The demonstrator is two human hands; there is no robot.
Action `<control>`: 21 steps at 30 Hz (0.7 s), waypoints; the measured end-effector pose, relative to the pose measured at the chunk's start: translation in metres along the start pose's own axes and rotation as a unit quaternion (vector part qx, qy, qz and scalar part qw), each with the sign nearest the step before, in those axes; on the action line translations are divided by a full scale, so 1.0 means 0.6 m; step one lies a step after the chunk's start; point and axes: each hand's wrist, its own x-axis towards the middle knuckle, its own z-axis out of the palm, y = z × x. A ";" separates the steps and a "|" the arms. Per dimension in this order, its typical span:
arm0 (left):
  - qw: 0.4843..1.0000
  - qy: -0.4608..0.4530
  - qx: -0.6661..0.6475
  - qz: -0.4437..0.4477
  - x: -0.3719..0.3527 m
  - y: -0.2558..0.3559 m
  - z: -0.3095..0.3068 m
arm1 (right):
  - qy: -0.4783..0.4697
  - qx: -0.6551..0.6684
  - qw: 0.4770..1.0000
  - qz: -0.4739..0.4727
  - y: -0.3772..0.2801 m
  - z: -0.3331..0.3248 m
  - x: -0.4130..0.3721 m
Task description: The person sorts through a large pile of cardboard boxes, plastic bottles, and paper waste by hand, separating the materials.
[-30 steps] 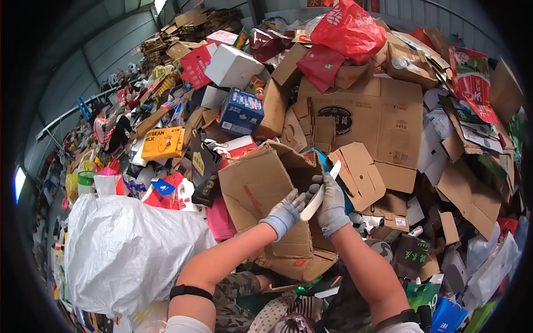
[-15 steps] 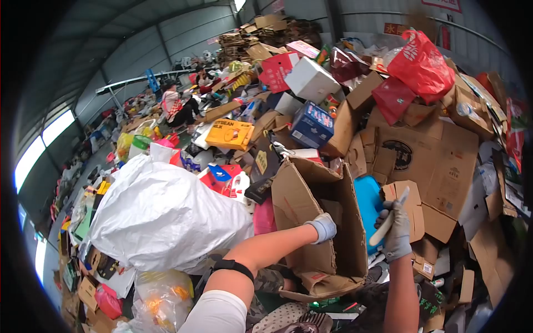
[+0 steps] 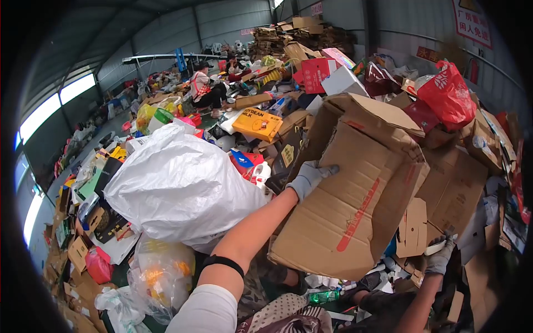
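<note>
Head view: left hand on carton, right hand apparently curled.

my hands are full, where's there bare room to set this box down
The clearest patch looks like the grey floor strip at far left, between the heap and the clutter along the wall. Nearby it is crowded: the white sack lies left of the cardboard box, and cartons crowd the right hand. No bare spot shows clearly there.
</note>
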 end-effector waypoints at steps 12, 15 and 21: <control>0.950 -0.094 -0.282 -0.097 -0.141 -0.262 -0.006 | -0.127 -0.382 0.915 -0.005 0.078 0.071 0.001; 0.945 -0.034 -0.281 -0.163 -0.143 -0.388 0.001 | -0.254 -0.376 0.884 0.116 0.149 0.061 0.015; 0.921 -0.051 -0.324 -0.212 -0.116 -0.364 0.007 | -0.257 -0.309 0.901 0.161 0.172 0.135 -0.069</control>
